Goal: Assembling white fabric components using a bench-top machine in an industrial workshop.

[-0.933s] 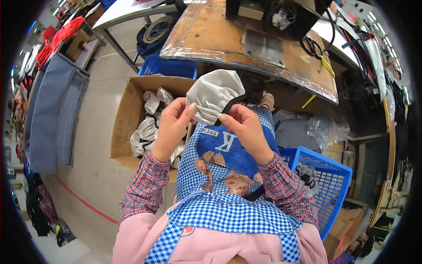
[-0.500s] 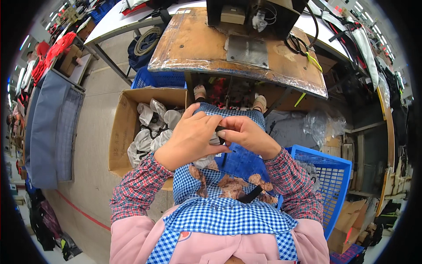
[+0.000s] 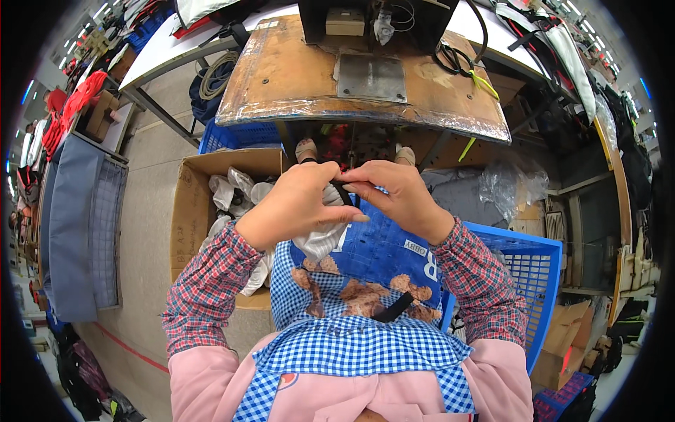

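Note:
A whitish, soft-looking piece with a black edge [image 3: 318, 244] hangs below my left hand [image 3: 294, 204], whose fingers are closed round it. My right hand [image 3: 402, 197] meets the left at the fingertips, its thumb and forefinger pinching the black edge. Fingers cover much of the piece, so its full shape is hidden. Both hands are above my lap, over a blue sheet or bag [image 3: 373, 257] with white lettering. To the left stands an open cardboard box [image 3: 190, 218] with several similar whitish pieces [image 3: 239, 190] in it.
A worn wooden table [image 3: 281, 77] with a metal plate [image 3: 370, 77] stands in front of me. At my right is a blue plastic basket [image 3: 527, 274]; clear plastic film [image 3: 510, 186] lies beyond it. A blue crate [image 3: 246, 133] sits behind the cardboard box.
My right hand has turned over the top of the held piece, its fingers now stretching left. More of the whitish piece shows below my left hand. The view has shifted slightly.

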Action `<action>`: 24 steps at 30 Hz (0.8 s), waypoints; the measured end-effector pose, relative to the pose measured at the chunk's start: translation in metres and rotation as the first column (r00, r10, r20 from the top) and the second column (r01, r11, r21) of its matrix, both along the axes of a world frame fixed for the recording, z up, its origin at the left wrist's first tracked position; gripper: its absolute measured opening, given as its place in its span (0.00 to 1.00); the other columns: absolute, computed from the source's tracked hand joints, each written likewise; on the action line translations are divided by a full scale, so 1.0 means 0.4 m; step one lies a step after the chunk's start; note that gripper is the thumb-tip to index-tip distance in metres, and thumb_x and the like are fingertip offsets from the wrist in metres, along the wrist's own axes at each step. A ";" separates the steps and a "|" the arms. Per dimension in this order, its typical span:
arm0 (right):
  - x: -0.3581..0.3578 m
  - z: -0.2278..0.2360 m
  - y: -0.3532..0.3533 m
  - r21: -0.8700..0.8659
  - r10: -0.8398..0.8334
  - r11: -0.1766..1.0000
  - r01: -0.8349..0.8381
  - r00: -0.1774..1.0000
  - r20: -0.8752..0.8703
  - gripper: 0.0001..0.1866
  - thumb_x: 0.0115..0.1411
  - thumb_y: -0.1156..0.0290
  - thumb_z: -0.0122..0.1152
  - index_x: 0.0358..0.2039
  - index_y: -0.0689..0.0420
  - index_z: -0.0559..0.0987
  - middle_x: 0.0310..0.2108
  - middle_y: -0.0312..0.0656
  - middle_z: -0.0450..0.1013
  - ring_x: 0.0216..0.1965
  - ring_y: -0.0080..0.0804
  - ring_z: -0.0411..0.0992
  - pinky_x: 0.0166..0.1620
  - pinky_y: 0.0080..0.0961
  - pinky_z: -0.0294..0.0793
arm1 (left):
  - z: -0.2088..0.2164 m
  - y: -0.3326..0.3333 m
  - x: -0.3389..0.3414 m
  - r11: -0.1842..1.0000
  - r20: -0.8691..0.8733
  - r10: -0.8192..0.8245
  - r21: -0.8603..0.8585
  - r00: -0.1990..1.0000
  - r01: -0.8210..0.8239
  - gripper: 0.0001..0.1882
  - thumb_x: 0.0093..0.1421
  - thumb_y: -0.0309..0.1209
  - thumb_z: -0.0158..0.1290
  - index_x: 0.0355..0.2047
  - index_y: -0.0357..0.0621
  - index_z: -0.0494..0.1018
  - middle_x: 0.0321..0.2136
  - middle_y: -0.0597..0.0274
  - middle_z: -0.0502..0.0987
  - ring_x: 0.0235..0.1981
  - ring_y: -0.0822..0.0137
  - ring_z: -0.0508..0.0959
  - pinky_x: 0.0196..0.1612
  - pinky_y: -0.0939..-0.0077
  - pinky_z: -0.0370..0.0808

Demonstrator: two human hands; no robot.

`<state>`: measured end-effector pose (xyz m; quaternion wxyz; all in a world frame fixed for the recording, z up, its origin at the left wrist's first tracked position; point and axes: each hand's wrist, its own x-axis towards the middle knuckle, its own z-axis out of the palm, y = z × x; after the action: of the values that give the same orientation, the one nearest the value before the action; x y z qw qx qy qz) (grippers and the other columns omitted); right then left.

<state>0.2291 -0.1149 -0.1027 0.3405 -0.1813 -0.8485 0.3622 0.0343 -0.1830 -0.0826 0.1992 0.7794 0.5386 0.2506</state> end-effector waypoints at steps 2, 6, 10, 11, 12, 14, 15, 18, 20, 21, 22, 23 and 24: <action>0.003 -0.002 0.007 0.033 0.011 0.999 -0.011 1.000 -0.003 0.10 0.56 0.74 0.61 0.39 0.59 0.79 0.33 0.45 0.76 0.34 0.41 0.75 0.36 0.29 0.74 | 0.000 0.008 0.005 0.997 0.000 -0.048 0.055 0.999 0.048 0.30 0.46 0.52 0.63 0.33 0.34 0.70 0.27 0.46 0.73 0.32 0.48 0.73 0.35 0.59 0.69; 0.008 0.005 0.023 0.169 0.002 0.986 -0.005 1.000 0.016 0.08 0.57 0.73 0.60 0.36 0.61 0.78 0.32 0.45 0.75 0.34 0.41 0.75 0.35 0.31 0.74 | 0.020 0.023 0.013 0.993 -0.099 -0.112 -0.036 0.989 0.109 0.25 0.53 0.46 0.61 0.38 0.35 0.71 0.30 0.49 0.72 0.33 0.54 0.73 0.35 0.65 0.69; 0.013 0.033 0.044 0.198 -0.109 0.975 0.100 0.993 0.034 0.07 0.58 0.72 0.59 0.35 0.62 0.77 0.31 0.46 0.75 0.32 0.42 0.75 0.34 0.31 0.74 | 0.011 0.061 -0.012 0.934 0.393 0.040 -0.342 0.919 0.106 0.14 0.56 0.33 0.57 0.39 0.38 0.71 0.29 0.70 0.71 0.30 0.80 0.68 0.35 0.84 0.67; 0.016 0.037 0.050 0.105 -0.159 0.982 0.157 0.987 0.009 0.07 0.58 0.72 0.58 0.35 0.62 0.77 0.31 0.46 0.74 0.31 0.42 0.75 0.34 0.30 0.74 | 0.008 0.073 -0.018 0.945 0.427 0.050 -0.313 0.903 0.096 0.13 0.55 0.31 0.55 0.38 0.37 0.71 0.28 0.67 0.73 0.30 0.77 0.70 0.34 0.81 0.69; 0.016 0.041 0.056 0.010 -0.207 0.978 0.207 0.978 -0.012 0.07 0.59 0.72 0.58 0.35 0.62 0.77 0.31 0.47 0.74 0.31 0.42 0.75 0.33 0.30 0.73 | 0.011 0.085 -0.023 0.955 0.460 0.063 -0.285 0.886 0.080 0.12 0.54 0.30 0.52 0.36 0.36 0.72 0.27 0.64 0.74 0.30 0.74 0.72 0.34 0.78 0.70; 0.010 0.038 0.071 0.005 -0.210 0.978 0.211 0.977 -0.024 0.07 0.59 0.72 0.58 0.35 0.63 0.77 0.31 0.47 0.75 0.29 0.42 0.74 0.32 0.28 0.73 | 0.011 0.113 -0.040 0.960 0.450 0.052 -0.269 0.892 0.079 0.11 0.54 0.28 0.50 0.36 0.36 0.72 0.27 0.65 0.74 0.29 0.75 0.71 0.34 0.79 0.70; 0.007 0.032 0.081 0.009 -0.244 0.969 0.246 0.967 -0.067 0.08 0.60 0.71 0.58 0.35 0.63 0.77 0.30 0.47 0.75 0.28 0.39 0.75 0.31 0.27 0.73 | 0.014 0.129 -0.042 0.963 0.441 0.036 -0.255 0.897 0.086 0.11 0.53 0.26 0.47 0.37 0.36 0.72 0.27 0.66 0.73 0.29 0.76 0.70 0.34 0.79 0.70; -0.004 0.029 0.106 -0.056 -0.306 0.952 0.301 0.943 -0.129 0.08 0.60 0.71 0.58 0.36 0.63 0.77 0.28 0.45 0.75 0.27 0.33 0.75 0.31 0.24 0.73 | 0.042 0.172 -0.045 0.923 0.452 0.126 -0.380 0.883 0.063 0.13 0.54 0.24 0.42 0.39 0.39 0.72 0.28 0.73 0.70 0.31 0.82 0.68 0.35 0.87 0.67; -0.017 0.029 0.121 -0.124 -0.331 0.941 0.315 0.932 -0.145 0.08 0.61 0.70 0.58 0.36 0.63 0.77 0.27 0.44 0.75 0.27 0.29 0.75 0.31 0.22 0.72 | 0.038 0.217 -0.056 0.936 0.459 0.105 -0.345 0.882 0.068 0.15 0.55 0.24 0.40 0.40 0.38 0.73 0.28 0.72 0.72 0.30 0.82 0.69 0.33 0.86 0.68; -0.024 0.030 0.129 -0.138 -0.354 0.933 0.333 0.917 -0.182 0.09 0.61 0.70 0.57 0.35 0.64 0.77 0.26 0.43 0.75 0.27 0.26 0.75 0.31 0.20 0.72 | 0.053 0.233 -0.055 0.910 0.529 0.157 -0.405 0.834 0.085 0.15 0.55 0.24 0.41 0.39 0.37 0.73 0.28 0.71 0.73 0.29 0.81 0.71 0.31 0.85 0.69; -0.030 0.032 0.139 -0.152 -0.377 0.924 0.350 0.900 -0.217 0.09 0.62 0.70 0.57 0.35 0.64 0.77 0.24 0.42 0.75 0.27 0.23 0.75 0.31 0.19 0.72 | 0.064 0.251 -0.056 0.881 0.590 0.213 -0.461 0.779 0.109 0.15 0.54 0.24 0.41 0.39 0.36 0.74 0.28 0.71 0.74 0.28 0.80 0.72 0.30 0.85 0.69; -0.038 0.033 0.152 -0.149 -0.377 0.924 0.351 0.900 -0.218 0.09 0.62 0.70 0.57 0.35 0.64 0.77 0.24 0.42 0.75 0.27 0.23 0.75 0.31 0.19 0.72 | 0.071 0.276 -0.064 0.903 0.546 0.168 -0.419 0.821 0.093 0.14 0.55 0.25 0.42 0.37 0.34 0.74 0.26 0.68 0.76 0.24 0.78 0.74 0.26 0.84 0.70; -0.043 0.034 0.166 -0.170 -0.398 0.915 0.365 0.885 -0.243 0.10 0.62 0.70 0.57 0.35 0.65 0.77 0.24 0.41 0.75 0.27 0.22 0.75 0.31 0.18 0.72 | 0.085 0.294 -0.061 0.904 0.547 0.163 -0.416 0.821 0.097 0.14 0.55 0.25 0.42 0.37 0.34 0.74 0.26 0.68 0.76 0.24 0.78 0.74 0.26 0.84 0.70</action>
<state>0.2119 -0.0485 -0.0892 0.5072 -0.3132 -0.7179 0.3595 0.0100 -0.0655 -0.0487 0.5116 0.5961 0.5094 0.3514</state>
